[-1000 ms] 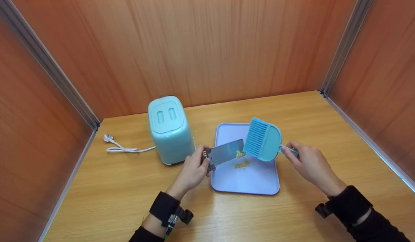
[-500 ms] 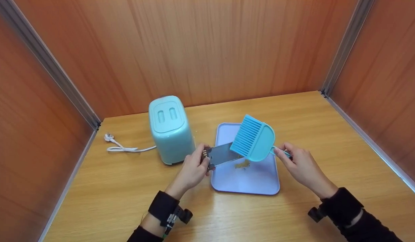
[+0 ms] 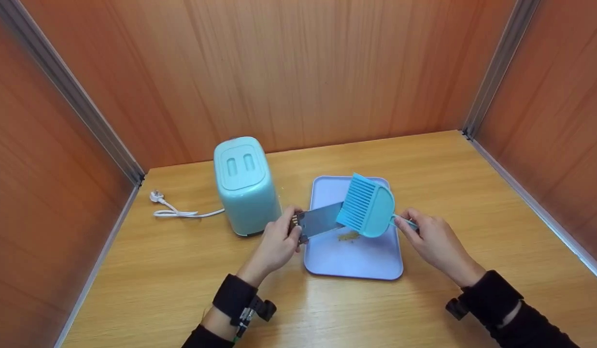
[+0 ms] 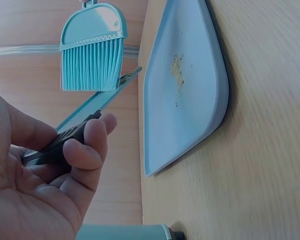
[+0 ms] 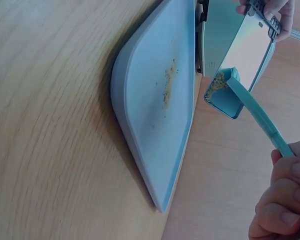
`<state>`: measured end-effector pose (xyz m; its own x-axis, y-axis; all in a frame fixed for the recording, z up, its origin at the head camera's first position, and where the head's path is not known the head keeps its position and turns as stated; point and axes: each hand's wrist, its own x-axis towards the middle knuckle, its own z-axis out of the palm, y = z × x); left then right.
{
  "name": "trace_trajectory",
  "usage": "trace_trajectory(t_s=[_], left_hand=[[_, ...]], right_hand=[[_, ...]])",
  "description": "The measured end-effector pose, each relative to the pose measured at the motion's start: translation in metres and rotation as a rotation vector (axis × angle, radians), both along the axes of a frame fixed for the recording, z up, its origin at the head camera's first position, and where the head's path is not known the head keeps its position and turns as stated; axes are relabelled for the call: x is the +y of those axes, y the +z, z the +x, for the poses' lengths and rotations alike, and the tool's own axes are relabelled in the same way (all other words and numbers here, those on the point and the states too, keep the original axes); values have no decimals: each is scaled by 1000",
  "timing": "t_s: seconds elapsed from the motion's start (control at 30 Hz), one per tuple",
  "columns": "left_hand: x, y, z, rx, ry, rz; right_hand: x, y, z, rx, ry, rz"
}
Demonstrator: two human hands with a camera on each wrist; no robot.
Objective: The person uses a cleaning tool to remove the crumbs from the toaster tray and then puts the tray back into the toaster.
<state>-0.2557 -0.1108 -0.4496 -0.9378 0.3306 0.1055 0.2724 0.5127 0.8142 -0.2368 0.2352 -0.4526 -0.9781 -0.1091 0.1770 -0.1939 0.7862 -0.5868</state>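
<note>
My left hand (image 3: 278, 243) grips the dark end of a flat metal crumb tray (image 3: 320, 222), held tilted above a lilac serving tray (image 3: 351, 265). By its thin handle, my right hand (image 3: 436, 239) holds a turquoise brush (image 3: 371, 208). The bristles touch the crumb tray's far end and hide it in the head view. Yellowish crumbs (image 5: 217, 86) lie at that end in the right wrist view. More crumbs (image 4: 177, 71) form a small heap on the lilac tray below.
A mint-green toaster (image 3: 248, 193) with a lid on top stands left of the lilac tray. Its white cord and plug (image 3: 177, 213) lie further left on the wooden table. Wood-grain panels (image 3: 298, 72) enclose the back and sides.
The brush has moved left over the crumb tray's far end, then dipped slightly, covering the crumbs there. My left hand and the crumb tray have hardly moved.
</note>
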Motion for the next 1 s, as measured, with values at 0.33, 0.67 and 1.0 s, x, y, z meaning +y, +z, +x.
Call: trace_trajectory(t_s=[0.33,0.67,1.0], left_hand=[[0,0,0,53,3,-30],[-2,2,1,74,21,-90],[-2,10,1,65,8,-98]], right_hand=[[8,-1,3,48,-9,98],[13,6,8,81,-20,39],[-9,11,16,127,72,-86]])
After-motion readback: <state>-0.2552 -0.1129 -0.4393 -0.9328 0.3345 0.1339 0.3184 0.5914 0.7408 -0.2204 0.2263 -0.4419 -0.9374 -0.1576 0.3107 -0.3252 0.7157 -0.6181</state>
